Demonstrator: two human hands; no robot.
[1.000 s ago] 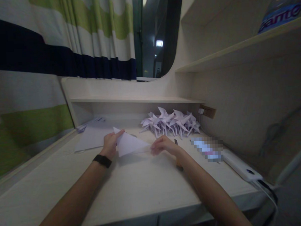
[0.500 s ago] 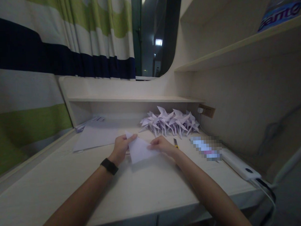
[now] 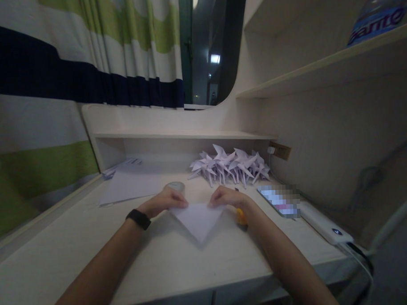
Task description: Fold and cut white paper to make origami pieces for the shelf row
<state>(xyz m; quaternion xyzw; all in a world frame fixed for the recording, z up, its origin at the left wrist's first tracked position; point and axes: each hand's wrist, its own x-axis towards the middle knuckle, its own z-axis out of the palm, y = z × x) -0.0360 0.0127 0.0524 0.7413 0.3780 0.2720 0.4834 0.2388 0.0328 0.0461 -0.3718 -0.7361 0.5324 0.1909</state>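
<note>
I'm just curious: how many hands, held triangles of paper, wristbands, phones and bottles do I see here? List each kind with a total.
Hands: 2 (left hand, right hand)
Held triangle of paper: 1
Black wristband: 1
Phone: 1
Bottle: 1
Total: 6

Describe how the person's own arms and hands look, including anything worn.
Both forearms show no sleeves. A broad black band, perhaps a watch or tracker, circles the left wrist; the right wrist is bare. The left hand and right hand are both ungloved.
</note>
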